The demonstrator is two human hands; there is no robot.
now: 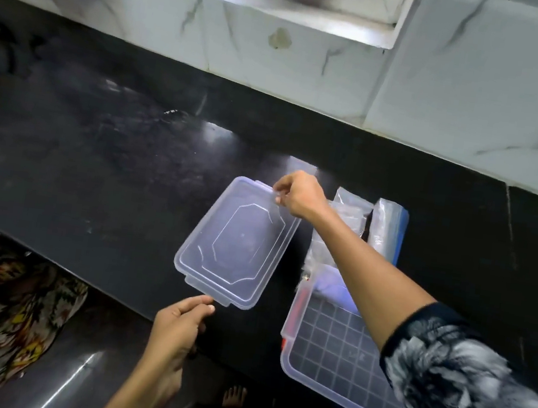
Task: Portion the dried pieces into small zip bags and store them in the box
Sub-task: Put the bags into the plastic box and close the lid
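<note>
Here I see no readable writing; my right hand (pixel 299 196) pinches the clear lid's (pixel 238 241) far corner and my left hand (pixel 180 321) pinches its near edge above the black tabletop (pixel 95 151). The open box (pixel 335 358) sits right of it, zip bags (pixel 356 212) just behind, partly hidden by my right arm.

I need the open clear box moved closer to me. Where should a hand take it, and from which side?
Take the clear box by its raised left rim, near the red latch, coming from the left. That wall is exposed and thin enough to pinch, while the right arm covers the right side and the zip bags crowd the far end.
</note>
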